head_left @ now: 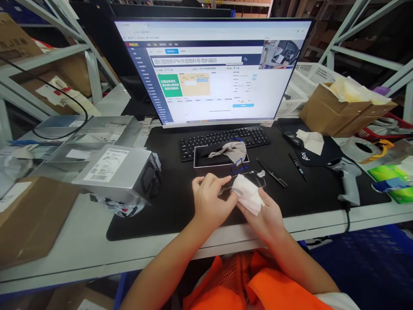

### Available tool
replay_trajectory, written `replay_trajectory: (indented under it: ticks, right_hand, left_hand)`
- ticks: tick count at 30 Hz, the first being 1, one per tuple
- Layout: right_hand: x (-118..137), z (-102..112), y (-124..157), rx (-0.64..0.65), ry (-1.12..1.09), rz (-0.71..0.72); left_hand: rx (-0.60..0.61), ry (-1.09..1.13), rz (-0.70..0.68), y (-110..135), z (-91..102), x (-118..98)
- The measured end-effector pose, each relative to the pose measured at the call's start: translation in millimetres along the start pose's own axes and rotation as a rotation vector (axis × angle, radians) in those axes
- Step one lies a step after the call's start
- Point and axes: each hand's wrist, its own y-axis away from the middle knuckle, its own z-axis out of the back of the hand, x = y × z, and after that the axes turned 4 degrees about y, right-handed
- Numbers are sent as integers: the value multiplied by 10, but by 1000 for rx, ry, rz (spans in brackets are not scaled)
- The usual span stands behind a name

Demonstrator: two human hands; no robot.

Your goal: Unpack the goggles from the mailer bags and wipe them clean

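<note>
My left hand [211, 199] grips the near end of a clear plastic piece [250, 177] that lies over the black desk mat [167, 206]. My right hand [263, 215] is closed on a crumpled white wipe [247, 194] and presses it against the clear piece. Just beyond them sits a shallow black tray with a white rim [201, 160], holding a grey cloth with blue cord [234, 151]. Both hands are close together in front of the keyboard [222, 138].
A monitor [213, 69] stands behind the keyboard. A silver box with labels [119, 172] lies at the left, a brown carton [32, 215] nearer. Two black pens [272, 173], a mouse [292, 138], a barcode scanner [350, 178], a tape roll [363, 148] and a cardboard box [335, 110] sit at right.
</note>
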Motion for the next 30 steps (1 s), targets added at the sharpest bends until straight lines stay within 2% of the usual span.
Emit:
replay_trajectory:
  ticks: [5, 9, 16, 19, 23, 26, 30]
  right_hand:
    - [-55, -174, 30, 133, 12, -59]
    - [28, -264, 61, 138, 15, -108]
    - [140, -219, 137, 111, -55, -106]
    - [129, -203, 92, 120, -80, -57]
    - [29, -221, 24, 38, -55, -41]
    - [-4, -250, 38, 90, -10, -84]
    - [94, -252, 110, 106, -14, -69]
  left_hand:
    - [11, -15, -16, 13, 2, -16]
    - [41, -23, -16, -1, 26, -23]
    - [41, -11, -43, 2, 28, -38]
    - [21, 1, -43, 15, 2, -23]
    - [-21, 15, -49, 18, -17, -10]
    - [-1, 12, -48, 15, -14, -20]
    - [27, 29, -62, 22, -13, -30]
